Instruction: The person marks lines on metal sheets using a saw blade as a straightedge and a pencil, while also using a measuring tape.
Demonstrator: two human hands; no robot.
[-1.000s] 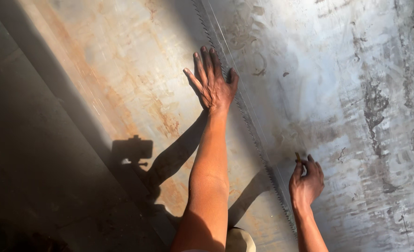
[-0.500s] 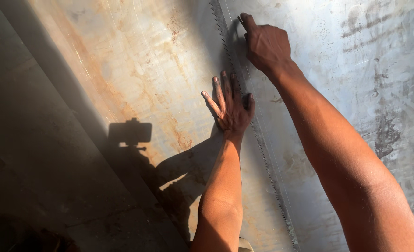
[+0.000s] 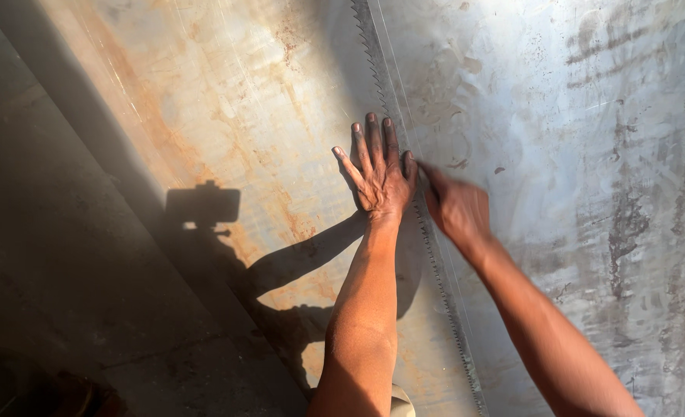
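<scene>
A large metal sheet [image 3: 574, 154] fills most of the view, its left part stained with orange-brown rust and its right part grey and smeared with dark streaks. To the left of it lies a dim concrete floor [image 3: 56, 255] in shadow. Across the rusty part falls the shadow [image 3: 203, 207] of a head-worn camera, with the shadow of an arm running from it toward the hands. A long toothed strip [image 3: 435, 270], like a saw blade, runs down the sheet from the top edge to the bottom, dividing the rusty part from the grey.

The left hand [image 3: 379, 174] lies flat on the sheet just left of the toothed strip, fingers spread and pointing up, palm pressed down, holding nothing. The right hand [image 3: 457, 207] sits just beside it, on the strip and its right side, blurred; its fingers look curled toward the strip, but whether its grip has closed on anything cannot be told.
</scene>
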